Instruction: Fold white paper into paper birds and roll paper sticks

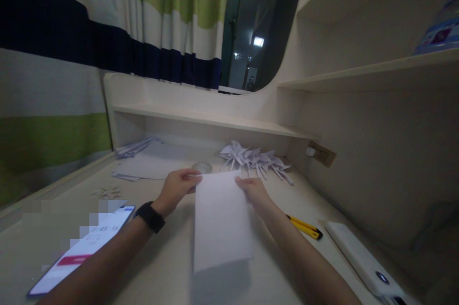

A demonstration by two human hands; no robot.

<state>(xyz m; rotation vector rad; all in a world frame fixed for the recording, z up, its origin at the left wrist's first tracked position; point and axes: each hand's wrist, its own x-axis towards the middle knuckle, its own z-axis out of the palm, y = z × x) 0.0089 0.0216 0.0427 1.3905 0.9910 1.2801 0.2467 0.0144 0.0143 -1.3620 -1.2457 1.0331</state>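
Observation:
A white sheet of paper (pixel 223 221), which looks folded, hangs between my two hands over the desk. My left hand (pixel 179 189) pinches its upper left corner, and a dark band sits on that wrist. At the upper right corner, my right hand (pixel 255 190) has its thumb on the paper's face, the fingers hidden behind. Just beyond the sheet lies a roll of clear tape (pixel 202 167). Several white paper pinwheels (pixel 251 156) are bunched at the back of the desk. A yellow utility knife (pixel 304 227) rests to the right of my right forearm.
Stacked white paper (pixel 152 160) lies at the back left, with small pale pieces (pixel 106 193) in front. A lit phone (pixel 89 247) is by my left forearm. On the right are a long white device (pixel 362 257) and a wall socket (pixel 322 153). A low shelf (pixel 211 117) spans the back.

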